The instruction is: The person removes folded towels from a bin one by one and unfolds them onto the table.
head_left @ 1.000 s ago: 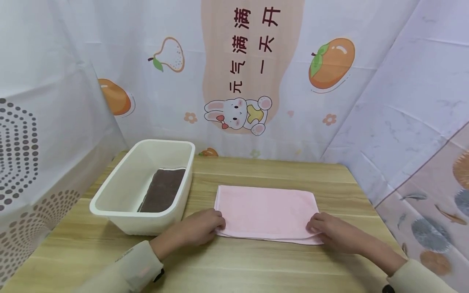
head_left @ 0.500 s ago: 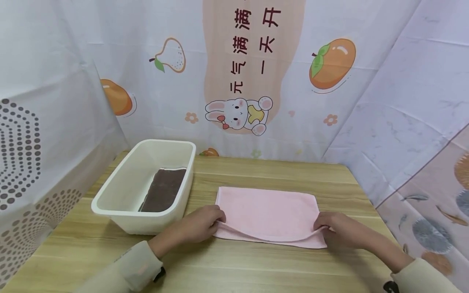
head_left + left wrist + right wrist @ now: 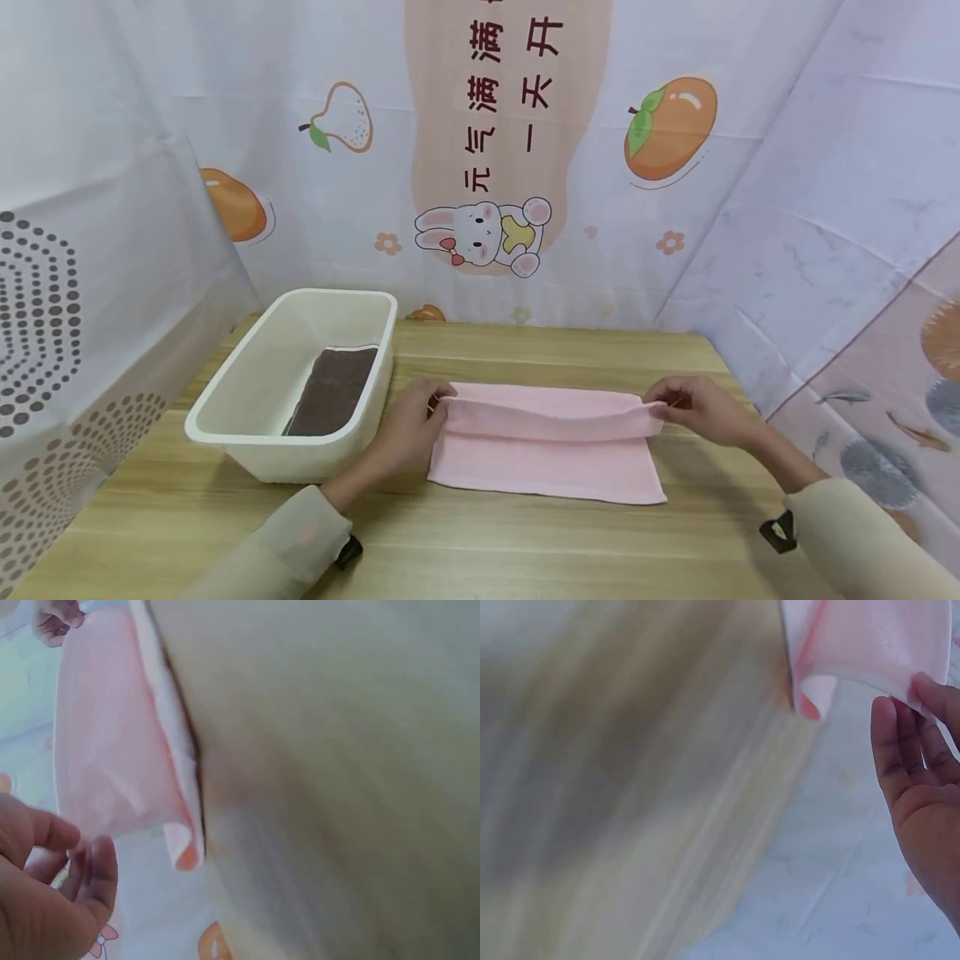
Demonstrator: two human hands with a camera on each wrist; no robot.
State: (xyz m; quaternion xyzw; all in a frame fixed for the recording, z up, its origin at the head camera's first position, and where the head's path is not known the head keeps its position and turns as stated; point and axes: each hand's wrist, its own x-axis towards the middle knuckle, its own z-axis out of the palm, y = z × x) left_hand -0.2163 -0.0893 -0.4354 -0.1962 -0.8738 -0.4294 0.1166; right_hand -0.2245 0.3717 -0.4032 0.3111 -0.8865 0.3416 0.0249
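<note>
A pink towel [image 3: 547, 471] lies on the wooden table, its lower layer flat and its upper layer raised along the near edge. My left hand [image 3: 417, 417] pinches the left corner of that raised layer. At the opposite corner my right hand [image 3: 693, 408] pinches the same edge between thumb and fingers. In the left wrist view the towel [image 3: 112, 727] hangs in a curve from the left hand [image 3: 52, 885]. The right wrist view has the towel's [image 3: 877, 641] corner held by the right hand [image 3: 930, 765], with the layer bending down to the table.
To the left stands a white plastic basin [image 3: 225, 437] with a dark brown folded cloth [image 3: 333, 392] lying inside it. The wooden table [image 3: 480, 542] ends at a printed curtain [image 3: 585, 275] behind, and more curtains hang at both sides.
Both hands have lifted the upper layer's near edge and carried it away from the body, toward the towel's far side. The lower layer now shows in front. The basin stays in place.
</note>
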